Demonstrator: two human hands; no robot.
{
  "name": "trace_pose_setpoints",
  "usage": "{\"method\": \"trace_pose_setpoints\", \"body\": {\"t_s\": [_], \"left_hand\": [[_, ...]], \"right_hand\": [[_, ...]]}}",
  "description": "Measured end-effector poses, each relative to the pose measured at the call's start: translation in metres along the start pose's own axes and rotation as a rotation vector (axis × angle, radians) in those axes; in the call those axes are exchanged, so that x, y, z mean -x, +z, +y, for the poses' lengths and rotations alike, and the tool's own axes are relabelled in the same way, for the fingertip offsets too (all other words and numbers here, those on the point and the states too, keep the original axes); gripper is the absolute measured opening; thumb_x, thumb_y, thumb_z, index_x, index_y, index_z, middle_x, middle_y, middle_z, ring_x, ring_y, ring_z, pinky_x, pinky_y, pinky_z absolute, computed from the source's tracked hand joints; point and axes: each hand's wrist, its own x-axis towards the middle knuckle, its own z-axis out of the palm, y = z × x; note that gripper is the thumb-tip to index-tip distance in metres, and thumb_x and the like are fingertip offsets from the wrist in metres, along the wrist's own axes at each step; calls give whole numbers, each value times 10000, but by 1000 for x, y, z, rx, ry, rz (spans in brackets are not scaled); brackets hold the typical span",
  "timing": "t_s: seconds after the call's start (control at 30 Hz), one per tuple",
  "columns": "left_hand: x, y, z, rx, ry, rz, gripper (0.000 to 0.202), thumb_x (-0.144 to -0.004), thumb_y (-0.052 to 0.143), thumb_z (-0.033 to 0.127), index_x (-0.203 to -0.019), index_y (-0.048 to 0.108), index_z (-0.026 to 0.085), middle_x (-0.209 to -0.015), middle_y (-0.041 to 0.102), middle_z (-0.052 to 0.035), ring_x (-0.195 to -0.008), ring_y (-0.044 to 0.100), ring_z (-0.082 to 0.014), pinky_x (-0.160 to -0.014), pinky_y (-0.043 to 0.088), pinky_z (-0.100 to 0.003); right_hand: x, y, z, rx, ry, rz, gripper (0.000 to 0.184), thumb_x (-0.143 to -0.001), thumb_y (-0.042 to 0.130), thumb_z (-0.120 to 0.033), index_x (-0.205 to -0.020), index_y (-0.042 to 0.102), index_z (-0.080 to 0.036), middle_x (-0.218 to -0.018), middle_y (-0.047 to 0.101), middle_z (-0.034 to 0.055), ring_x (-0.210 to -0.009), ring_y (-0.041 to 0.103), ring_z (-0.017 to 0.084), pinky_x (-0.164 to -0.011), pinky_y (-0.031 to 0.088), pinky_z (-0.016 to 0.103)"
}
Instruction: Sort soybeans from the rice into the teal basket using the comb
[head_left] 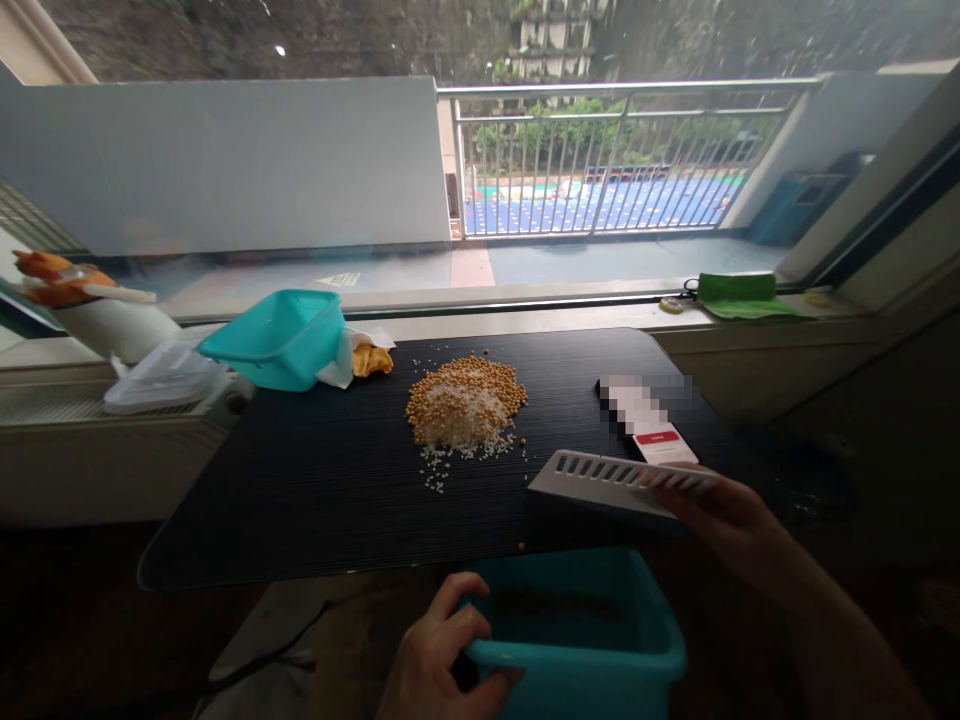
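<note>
A pile of yellow beans mixed with white rice (pixel 465 402) lies in the middle of the black table (pixel 300 500), with loose grains scattered in front of it. My left hand (pixel 442 660) grips the near-left rim of a teal plastic bin (pixel 585 630) held below the table's front edge. My right hand (pixel 720 505) holds a white slotted tray (pixel 615 480) by its right end, tilted just above the table's right front part. The tray sits right of the pile and apart from it.
A second teal bin (pixel 281 338) stands tipped at the table's back left, beside clear plastic lids (pixel 161 378) and a white cloth with something orange. A card (pixel 649 415) lies behind the tray. A green cloth (pixel 742 295) rests on the window sill. Glass and a balcony railing lie beyond.
</note>
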Motion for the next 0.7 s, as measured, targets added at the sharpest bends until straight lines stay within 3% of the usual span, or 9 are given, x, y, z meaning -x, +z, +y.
{"method": "trace_pose_setpoints", "body": {"t_s": [0.1, 0.17, 0.23, 0.33, 0.4, 0.53, 0.7], "left_hand": [[5, -5, -6, -16, 21, 15, 166, -682, 733, 156, -683, 574, 206, -1067, 649, -37, -768, 703, -152, -698, 553, -209], [9, -7, -10, -15, 43, 36, 156, -690, 719, 158, -686, 571, 210, -1060, 651, -35, -746, 699, -146, -677, 551, -206], [13, -7, -14, -11, 57, 65, 160, -676, 714, 141, -690, 572, 213, -1068, 651, -35, -743, 700, -147, -675, 552, -208], [16, -7, -18, -9, 55, 97, 181, -650, 717, 115, -687, 570, 215, -1078, 649, -26, -736, 705, -145, -671, 554, -205], [17, -8, -19, -15, 57, 95, 189, -648, 720, 112, -687, 567, 214, -1074, 650, -24, -728, 706, -141, -665, 556, -201], [17, -12, -19, -51, 64, 62, 190, -657, 735, 124, -697, 571, 212, -1091, 651, -33, -725, 707, -138, -693, 565, -205], [18, -14, -18, -58, 49, 52, 185, -660, 722, 115, -703, 572, 215, -1094, 650, -34, -759, 712, -148, -693, 561, -206]], "right_hand": [[10, 11, -16, -30, 33, -194, 273, -825, 675, -441, -944, 742, -204, -899, 772, 66, -809, 718, 241, -731, 590, 322], [12, 15, -22, -51, 39, -246, 279, -836, 664, -439, -965, 737, -202, -898, 773, 69, -804, 721, 239, -719, 594, 319], [6, 15, -22, -48, 0, -132, 265, -822, 681, -444, -949, 740, -218, -918, 770, 62, -835, 716, 242, -752, 586, 325], [-14, 16, -13, 9, -73, 139, 262, -790, 705, -476, -899, 745, -240, -889, 763, 42, -852, 704, 251, -790, 565, 347], [-28, 18, -9, 60, -100, 215, 296, -789, 693, -508, -895, 743, -236, -868, 757, 38, -856, 698, 261, -808, 553, 366], [-37, 23, -9, 90, -99, 145, 300, -801, 681, -507, -894, 744, -229, -861, 755, 33, -850, 693, 252, -800, 546, 349], [-22, 20, -10, 22, -67, 114, 242, -778, 722, -460, -885, 753, -246, -904, 763, 29, -876, 701, 250, -808, 556, 333]]}}
